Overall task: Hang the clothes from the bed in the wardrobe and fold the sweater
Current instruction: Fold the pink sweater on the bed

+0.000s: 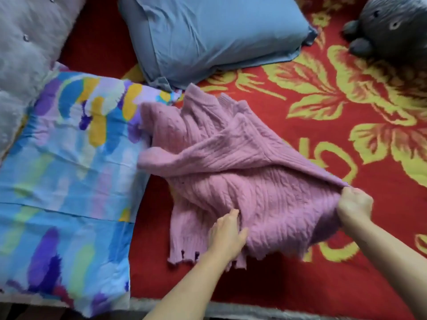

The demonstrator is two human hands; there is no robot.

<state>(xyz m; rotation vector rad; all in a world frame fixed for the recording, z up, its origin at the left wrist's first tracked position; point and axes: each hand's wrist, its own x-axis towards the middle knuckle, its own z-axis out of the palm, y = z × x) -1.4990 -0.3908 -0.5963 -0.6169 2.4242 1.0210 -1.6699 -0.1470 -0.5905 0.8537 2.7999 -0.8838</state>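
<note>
sweater (242,169) on bed (346,112), centre | quilt (69,169) just left, touching it | pillow (208,31) behind both | toy (392,26) back right, well apart

- The sweater (242,172) was dusty pink, in a cable knit.
- The bed cover (346,107) was red with yellow leaf patterns.
- One pillow (208,33) was plain blue; another pillow (69,158) had blue, purple, yellow and green brush-like patches.
- The plush toy (392,26) was grey.

- sweater (242,172): pink cable-knit wool-like cloth, matt, ribbed
- blanket (346,100): red and yellow woven cloth, slightly fuzzy
- blue pillow (208,35): smooth matt cloth
- patterned pillow (69,169): smooth creased cloth
- plush toy (392,26): grey fur
</note>
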